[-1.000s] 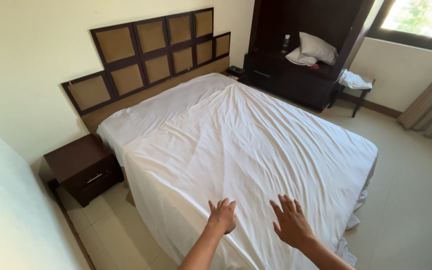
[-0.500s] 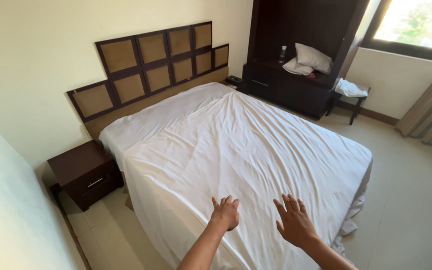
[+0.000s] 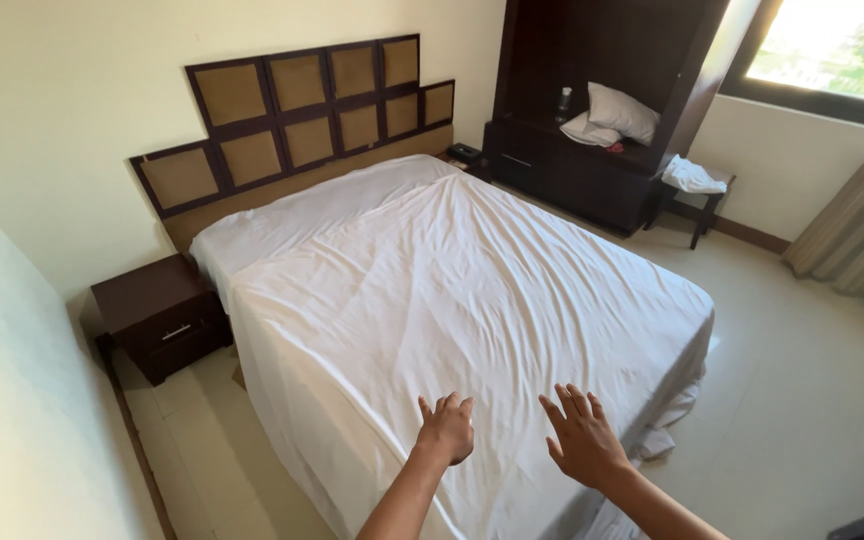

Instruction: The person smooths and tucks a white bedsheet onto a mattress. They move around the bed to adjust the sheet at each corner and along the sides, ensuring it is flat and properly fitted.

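The white sheet (image 3: 452, 290) is spread over the bed (image 3: 282, 215) at frame centre, wrinkled, its lower-right corner hanging loose; left hand (image 3: 446, 430) and right hand (image 3: 582, 440), fingers open and empty, rest at its near edge.

A bed (image 3: 282, 350) fills the middle of the frame, running from the upper left toward the lower right. A white sheet (image 3: 472, 290) lies spread over it, creased and hanging down the near side and the foot end at the right. Pale tiled floor (image 3: 802, 400) surrounds the bed, with a fold of sheet touching it at lower right.
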